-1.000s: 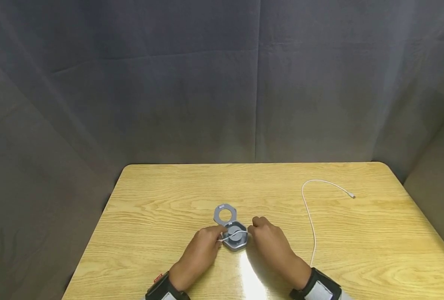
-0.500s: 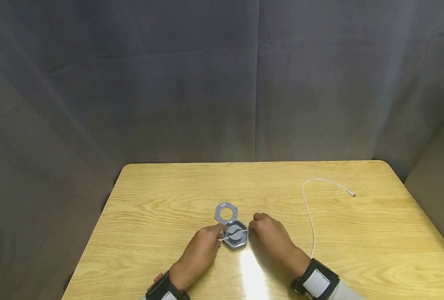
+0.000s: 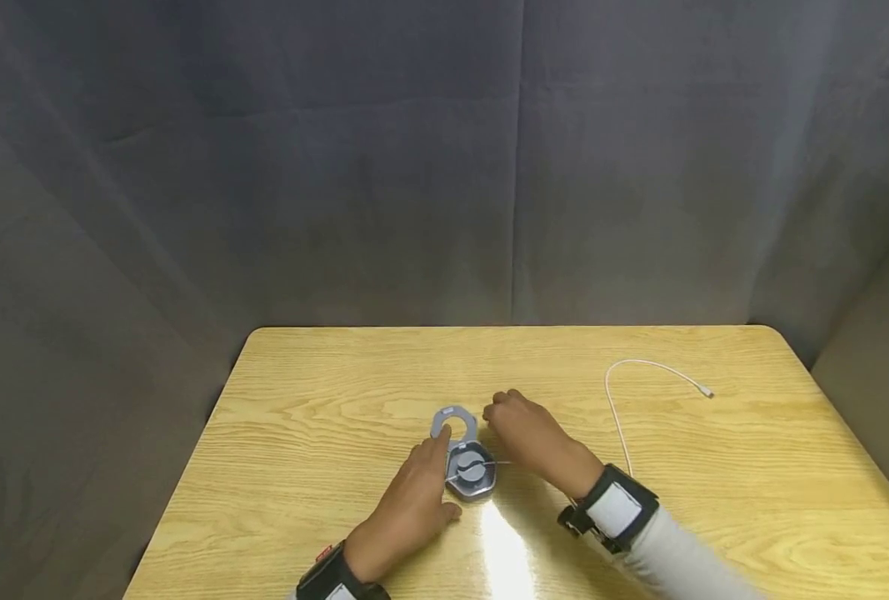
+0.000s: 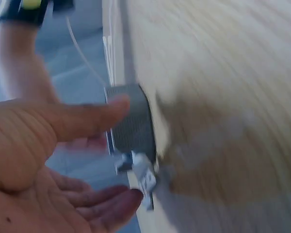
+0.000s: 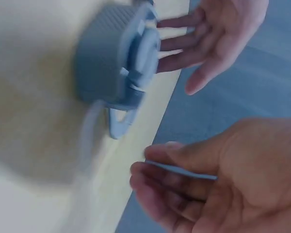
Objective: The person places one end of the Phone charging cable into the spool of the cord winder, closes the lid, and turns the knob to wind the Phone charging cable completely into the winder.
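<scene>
A small grey hexagonal cable winder case (image 3: 481, 488) sits on the wooden table, its ring-shaped lid (image 3: 471, 428) folded back behind it. Across the round core runs a white cable (image 3: 498, 462), leaving at both sides. My left hand (image 3: 410, 504) is spread at the case's left side, one finger overlapping the lid in the head view. In the left wrist view its thumb lies along the case (image 4: 133, 128), and its fingertips are right by the lid (image 4: 144, 174). My right hand (image 3: 534, 442) hovers behind and right of the case, thumb and fingers loosely together with nothing visible held.
The cable's far stretch (image 3: 616, 417) curves over the table's right side to a plug (image 3: 705, 391). Dark grey cloth (image 3: 384, 208) hangs behind the wooden table (image 3: 324, 383). Light glares on the wood in front of the case.
Both hands have let go of the cable beside the case. The right hand has moved up and away from the cable; the left has spread, its finger reaching toward the lid.
</scene>
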Motion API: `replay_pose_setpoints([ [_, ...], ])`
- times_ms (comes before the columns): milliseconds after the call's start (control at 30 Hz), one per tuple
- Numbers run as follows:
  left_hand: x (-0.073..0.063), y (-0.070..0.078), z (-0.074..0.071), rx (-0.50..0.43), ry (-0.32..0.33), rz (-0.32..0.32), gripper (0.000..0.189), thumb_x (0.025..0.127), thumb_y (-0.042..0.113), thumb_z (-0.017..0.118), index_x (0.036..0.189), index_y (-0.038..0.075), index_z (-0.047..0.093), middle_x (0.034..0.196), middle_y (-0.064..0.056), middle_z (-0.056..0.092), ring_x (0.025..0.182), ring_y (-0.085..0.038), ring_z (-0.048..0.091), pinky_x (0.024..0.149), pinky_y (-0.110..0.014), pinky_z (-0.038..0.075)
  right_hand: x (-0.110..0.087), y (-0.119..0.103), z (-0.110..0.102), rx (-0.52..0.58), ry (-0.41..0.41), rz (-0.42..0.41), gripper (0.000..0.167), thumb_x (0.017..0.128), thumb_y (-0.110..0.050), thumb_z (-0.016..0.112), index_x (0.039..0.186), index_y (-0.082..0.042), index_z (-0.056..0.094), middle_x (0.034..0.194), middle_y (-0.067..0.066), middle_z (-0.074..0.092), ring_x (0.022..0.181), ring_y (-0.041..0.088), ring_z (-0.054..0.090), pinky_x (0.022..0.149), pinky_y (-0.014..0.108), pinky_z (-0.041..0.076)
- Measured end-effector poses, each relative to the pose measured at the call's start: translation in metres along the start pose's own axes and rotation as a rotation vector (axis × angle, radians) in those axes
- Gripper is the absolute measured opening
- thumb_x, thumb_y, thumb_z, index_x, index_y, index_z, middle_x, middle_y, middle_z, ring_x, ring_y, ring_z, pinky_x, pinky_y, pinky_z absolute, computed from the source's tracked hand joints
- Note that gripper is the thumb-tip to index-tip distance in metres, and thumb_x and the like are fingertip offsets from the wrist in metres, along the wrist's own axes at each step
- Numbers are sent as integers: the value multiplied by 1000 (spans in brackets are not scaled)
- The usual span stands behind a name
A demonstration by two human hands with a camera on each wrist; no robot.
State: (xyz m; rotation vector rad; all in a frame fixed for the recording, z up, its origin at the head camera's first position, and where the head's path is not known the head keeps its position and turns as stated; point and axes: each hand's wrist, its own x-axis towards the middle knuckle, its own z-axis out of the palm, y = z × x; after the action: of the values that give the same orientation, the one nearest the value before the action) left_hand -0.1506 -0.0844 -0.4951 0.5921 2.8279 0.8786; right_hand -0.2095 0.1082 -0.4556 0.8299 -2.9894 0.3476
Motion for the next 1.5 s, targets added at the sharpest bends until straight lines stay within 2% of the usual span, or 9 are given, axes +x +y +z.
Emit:
replay_pose_setpoints([
  [133,7,7,14,58,-28,-5,115,74,26,93,156,-11,23,153,-30,40,139,-40,43,116,-52,42,33,-2,3,102,-111,-16,25,98,-7,67,121,3,70,117,18,69,109,34,67,88,40,62],
  [267,11,11,30,98,-2,-8,99,76,27,92,148,-15,37,142,-26,47,128,-33,47,109,-47,47,53,0,21,94,-223,-42,25,102,-14,64,122,-1,70,117,14,66,107,30,63,86,37,60],
  [467,13,10,35,-19,45,-25,80,75,9,91,140,-11,48,133,-19,51,125,-29,48,106,-44,51,66,-2,35,102,-224,-28,16,101,-18,65,109,-7,73,109,9,62,100,24,57,82,35,59],
  [567,12,9,34,-46,51,-28,78,73,4,90,138,-11,50,129,-17,52,122,-27,49,104,-43,51,68,-6,37,87,-237,14,21,101,-22,67,113,-5,70,111,9,63,103,25,58,85,37,59],
  [833,15,7,33,-35,91,0,72,67,-1,89,131,-10,56,118,-15,56,113,-26,52,100,-41,54,74,1,41,59,-267,105,31,102,-29,65,117,-2,66,120,16,63,112,32,57,98,51,56],
  [967,16,5,35,-32,112,6,70,65,0,90,127,-7,59,110,-10,56,104,-22,52,93,-37,54,74,5,39,128,-278,103,23,106,-21,56,117,-2,60,107,13,64,99,27,59,87,43,57],
  [1133,14,2,35,-83,105,-20,73,65,1,91,130,-6,59,113,-9,56,109,-23,51,97,-40,53,60,-1,14,236,-193,17,2,103,-5,55,103,-5,56,77,3,58,64,15,52,56,26,43],
  [1300,14,-2,32,-131,120,-46,73,66,0,92,131,-6,58,114,-9,57,110,-23,50,99,-43,51,30,-17,-12,215,-54,-66,7,96,-4,70,90,-7,67,83,2,70,65,10,57,56,22,47],
  [1500,11,-4,29,-121,140,-46,67,71,1,89,129,-10,57,112,-10,58,107,-22,52,99,-43,52,-16,-33,2,42,188,-161,6,87,-5,80,89,-9,75,89,3,76,81,16,72,62,23,60],
])
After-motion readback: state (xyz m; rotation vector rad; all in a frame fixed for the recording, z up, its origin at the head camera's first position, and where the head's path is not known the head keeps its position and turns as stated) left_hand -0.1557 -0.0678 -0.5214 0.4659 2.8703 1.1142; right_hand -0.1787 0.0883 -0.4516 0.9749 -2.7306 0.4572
